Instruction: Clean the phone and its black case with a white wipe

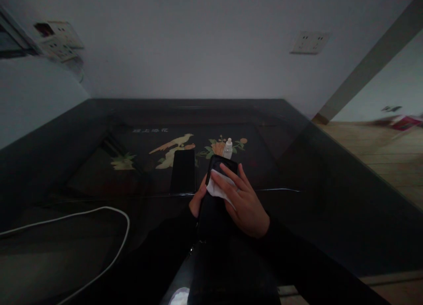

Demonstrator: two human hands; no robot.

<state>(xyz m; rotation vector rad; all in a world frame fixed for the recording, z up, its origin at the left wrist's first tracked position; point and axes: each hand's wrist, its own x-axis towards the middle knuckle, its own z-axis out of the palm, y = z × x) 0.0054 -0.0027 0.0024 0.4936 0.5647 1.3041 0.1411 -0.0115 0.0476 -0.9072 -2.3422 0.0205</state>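
Note:
My left hand (197,200) grips a black phone (223,164) from its left edge and holds it above the dark table (313,181). My right hand (244,199) lies across the phone's screen with its fingers pressing a white cloth (215,189) against it. A second black phone (183,170) lies flat on the table just left of my hands. A small clear dropper bottle (228,148) stands upright right behind the held phone.
The table top is glossy black with a painted bird and flowers (175,146). A white cable (99,217) loops across the front left. Wall sockets (309,42) sit on the white wall behind. Wooden floor (380,151) opens to the right.

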